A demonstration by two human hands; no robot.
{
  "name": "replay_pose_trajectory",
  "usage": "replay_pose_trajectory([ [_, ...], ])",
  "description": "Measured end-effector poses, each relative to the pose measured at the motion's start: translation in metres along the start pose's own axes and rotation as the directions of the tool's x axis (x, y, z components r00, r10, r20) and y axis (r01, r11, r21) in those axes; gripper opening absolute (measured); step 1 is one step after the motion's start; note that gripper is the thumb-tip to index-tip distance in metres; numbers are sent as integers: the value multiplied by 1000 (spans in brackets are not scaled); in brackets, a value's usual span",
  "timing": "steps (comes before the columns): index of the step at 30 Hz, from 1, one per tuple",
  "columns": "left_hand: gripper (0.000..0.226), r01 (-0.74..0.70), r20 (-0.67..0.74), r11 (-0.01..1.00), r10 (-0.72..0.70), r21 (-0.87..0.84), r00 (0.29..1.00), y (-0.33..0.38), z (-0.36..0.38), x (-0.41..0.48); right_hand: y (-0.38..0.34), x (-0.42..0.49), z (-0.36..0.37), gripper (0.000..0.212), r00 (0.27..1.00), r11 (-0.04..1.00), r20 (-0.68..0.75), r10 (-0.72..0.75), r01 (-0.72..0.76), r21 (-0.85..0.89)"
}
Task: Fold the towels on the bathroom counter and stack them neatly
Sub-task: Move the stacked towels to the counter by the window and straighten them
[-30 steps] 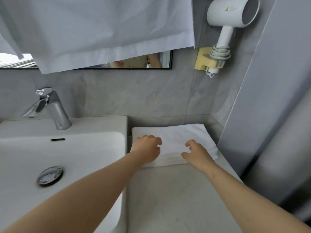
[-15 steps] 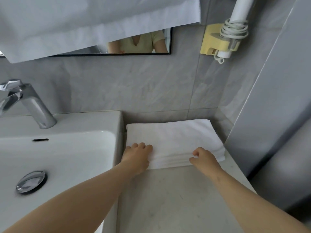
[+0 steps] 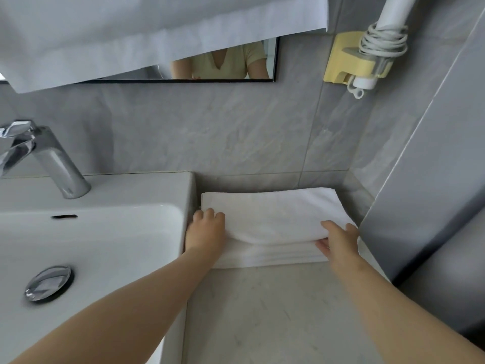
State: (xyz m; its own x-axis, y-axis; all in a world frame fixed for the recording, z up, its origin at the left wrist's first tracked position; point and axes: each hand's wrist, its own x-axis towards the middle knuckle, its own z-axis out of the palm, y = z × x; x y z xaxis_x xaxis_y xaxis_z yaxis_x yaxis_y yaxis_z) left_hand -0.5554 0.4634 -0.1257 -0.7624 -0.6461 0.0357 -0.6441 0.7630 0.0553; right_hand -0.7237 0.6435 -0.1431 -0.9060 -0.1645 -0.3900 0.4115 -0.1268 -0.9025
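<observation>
white folded towels point(image 3: 273, 219), left hand point(image 3: 206, 232), right hand point(image 3: 339, 241) gripping front edge

No readable text, labels, brands or numbers anywhere.

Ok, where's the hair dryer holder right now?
In the head view, the yellow plastic wall holder is top right on the grey tiled wall, right of the mirror.
</observation>
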Motion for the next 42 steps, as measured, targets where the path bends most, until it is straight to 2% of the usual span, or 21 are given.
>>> replay_pose_trajectory([
  [2, 34, 39, -102, 978, -61, -205, 993, -1, -2, 1, -3, 3, 1, 70, 1000, 992, -28, -5, 8, 127],
  [5, 30, 66, -201, 874, -184, -482, 962, -1, -5, 4, -6, 9, 1, 67, 998, 980, -63, -8, 20, 198],
  [6, 33, 77, -194, 823, -223, -563, 955, -1, -6, 5, -7, 11, 1, 67, 998, 974, -65, -2, 16, 225],
  [8, 44, 138, -92, 671, -296, -729, 951, -1, -4, 7, -10, 14, 3, 64, 998, 961, -55, 23, -6, 275],
  [10, 52, 249, 95, 408, -362, -878, 927, 0, -5, 9, -12, 17, 6, 57, 998, 957, -26, 56, -46, 286],
  [12, 55, 352, 280, 134, -379, -926, 882, 2, -5, 12, -12, 19, 8, 48, 997, 965, 24, 76, -80, 252],
  [15, 51, 399, 527, -407, -279, -822, 803, -2, -8, 22, -8, 23, 12, 45, 997, 972, 47, 66, -75, 224],
  [16, 49, 390, 575, -534, -236, -750, 783, -4, -10, 23, -7, 24, 13, 46, 997, 972, 54, 61, -71, 222],
  [17, 47, 389, 597, -584, -213, -712, 773, -6, -12, 24, -7, 24, 15, 46, 996, 973, 61, 59, -71, 222],
  [19, 44, 407, 576, -518, -216, -752, 789, -6, -12, 26, -7, 26, 20, 45, 995, 970, 80, 66, -82, 227],
  [22, 62, 427, 531, -362, -270, -829, 803, -4, -11, 28, -8, 28, 25, 37, 995, 972, 78, 55, -71, 225],
  [26, 55, 447, 530, -313, -273, -838, 803, -5, -11, 27, -10, 25, 30, 26, 1000, 988, -3, -17, 18, 156],
  [32, 53, 372, 413, -202, -234, -906, 880, -7, -21, 16, -30, 9, 38, 37, 983, 982, 93, -156, 144, 122],
  [42, 50, 202, 250, -238, -193, -950, 949, -38, -82, -16, -60, -47, 61, 43, 950, 953, 226, -215, 154, 260],
])
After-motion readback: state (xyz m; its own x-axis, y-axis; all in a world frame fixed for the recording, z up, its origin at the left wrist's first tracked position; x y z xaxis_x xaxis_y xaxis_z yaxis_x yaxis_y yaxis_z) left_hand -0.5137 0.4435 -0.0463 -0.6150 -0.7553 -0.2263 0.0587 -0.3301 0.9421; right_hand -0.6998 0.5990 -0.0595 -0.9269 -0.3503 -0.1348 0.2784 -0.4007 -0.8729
